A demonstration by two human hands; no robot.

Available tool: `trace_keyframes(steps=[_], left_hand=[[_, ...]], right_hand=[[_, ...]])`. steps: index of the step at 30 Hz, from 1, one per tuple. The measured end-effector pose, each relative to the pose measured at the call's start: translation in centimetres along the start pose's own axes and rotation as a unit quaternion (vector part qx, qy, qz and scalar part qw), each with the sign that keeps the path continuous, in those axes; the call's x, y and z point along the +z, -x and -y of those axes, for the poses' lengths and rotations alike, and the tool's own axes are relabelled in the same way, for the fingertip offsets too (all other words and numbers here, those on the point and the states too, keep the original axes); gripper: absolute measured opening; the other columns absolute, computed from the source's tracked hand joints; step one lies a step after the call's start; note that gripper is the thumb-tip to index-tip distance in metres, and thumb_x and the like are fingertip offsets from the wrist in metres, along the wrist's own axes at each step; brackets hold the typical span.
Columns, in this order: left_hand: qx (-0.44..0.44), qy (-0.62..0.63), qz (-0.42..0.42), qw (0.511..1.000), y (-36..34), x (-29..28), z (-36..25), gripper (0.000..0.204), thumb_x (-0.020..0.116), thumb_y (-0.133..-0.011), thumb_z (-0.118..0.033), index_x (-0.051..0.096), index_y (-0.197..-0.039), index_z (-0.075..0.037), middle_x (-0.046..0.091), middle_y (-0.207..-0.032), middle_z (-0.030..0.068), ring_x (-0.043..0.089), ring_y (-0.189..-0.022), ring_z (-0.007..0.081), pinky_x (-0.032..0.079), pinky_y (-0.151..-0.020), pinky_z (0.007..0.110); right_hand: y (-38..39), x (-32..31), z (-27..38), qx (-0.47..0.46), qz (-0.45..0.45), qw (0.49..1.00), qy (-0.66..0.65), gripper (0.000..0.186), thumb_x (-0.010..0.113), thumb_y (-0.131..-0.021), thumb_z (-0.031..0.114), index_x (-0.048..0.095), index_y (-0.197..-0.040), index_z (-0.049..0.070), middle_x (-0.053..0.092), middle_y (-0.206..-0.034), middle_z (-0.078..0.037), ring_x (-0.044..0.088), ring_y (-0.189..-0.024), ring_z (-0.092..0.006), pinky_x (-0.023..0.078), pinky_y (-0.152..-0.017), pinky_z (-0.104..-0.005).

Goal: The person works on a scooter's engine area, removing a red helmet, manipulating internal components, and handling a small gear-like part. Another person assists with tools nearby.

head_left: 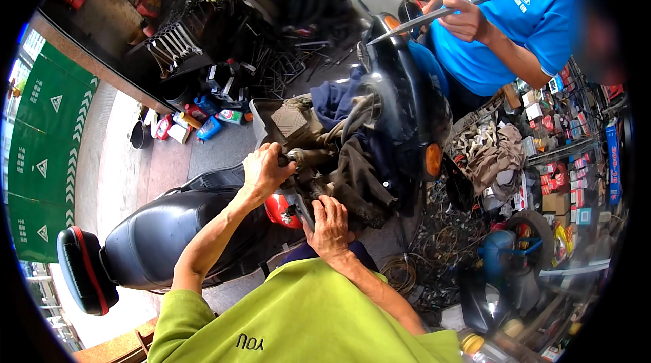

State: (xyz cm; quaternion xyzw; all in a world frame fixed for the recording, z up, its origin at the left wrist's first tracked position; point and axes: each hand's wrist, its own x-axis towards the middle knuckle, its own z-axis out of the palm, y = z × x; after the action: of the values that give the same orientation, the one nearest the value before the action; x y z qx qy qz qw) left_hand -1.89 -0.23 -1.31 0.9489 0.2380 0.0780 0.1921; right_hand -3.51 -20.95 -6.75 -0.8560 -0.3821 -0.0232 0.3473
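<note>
My left hand (264,170) is closed at the open middle of a black scooter, just ahead of its seat (176,217). A small dark part shows at its fingertips, too hidden to name. Nearer to me, my right hand (329,228) has its thumb and fingers closed on a flat grey part (300,208). Beside that part is a red-and-white piece (281,211). Dark cloths (359,183) and a purple-blue cloth (336,102) lie over the scooter's front, near a grey tray (260,119) holding a tan block.
A person in a blue shirt (502,30) stands beyond the scooter's front (410,98), holding a long metal bar (427,19). Wrenches (173,44) hang at the far left above several bottles (209,127). Packed shelves (569,139) stand at right; loose scraps (444,254) cover the floor there.
</note>
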Motion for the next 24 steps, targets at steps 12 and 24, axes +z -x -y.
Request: trace_keyframes(steps=[12, 24], left_hand=[[-0.026, 0.076, 0.011, 0.997, 1.1, -3.5, 0.5, 0.034, 0.079, -0.068, -0.026, 0.064, -0.084, 0.001, 0.065, -0.069, 0.0161, 0.067, -0.063, 0.0297, 0.052, -0.061, 0.035], [-0.304, 0.235, -0.173, 0.907, 7.1, -3.4, 11.3, 0.040, 0.085, -0.069, -0.021, 0.067, -0.093, 0.005, 0.071, -0.080, 0.0081, 0.063, -0.070, 0.0103, 0.053, -0.066, 0.027]], right_hand=[[0.3, 0.0, -0.3, -0.013, 0.013, 1.000, 0.010, 0.052, 0.074, -0.074, 0.022, 0.054, -0.116, 0.000, 0.052, -0.120, -0.018, 0.049, -0.114, -0.0364, 0.038, -0.099, -0.0488], [0.0, -0.7, 0.1, -0.026, 0.065, 0.997, -0.007, 0.048, 0.073, -0.081, 0.020, 0.053, -0.119, -0.003, 0.051, -0.123, -0.022, 0.048, -0.115, -0.0406, 0.041, -0.099, -0.0487]])
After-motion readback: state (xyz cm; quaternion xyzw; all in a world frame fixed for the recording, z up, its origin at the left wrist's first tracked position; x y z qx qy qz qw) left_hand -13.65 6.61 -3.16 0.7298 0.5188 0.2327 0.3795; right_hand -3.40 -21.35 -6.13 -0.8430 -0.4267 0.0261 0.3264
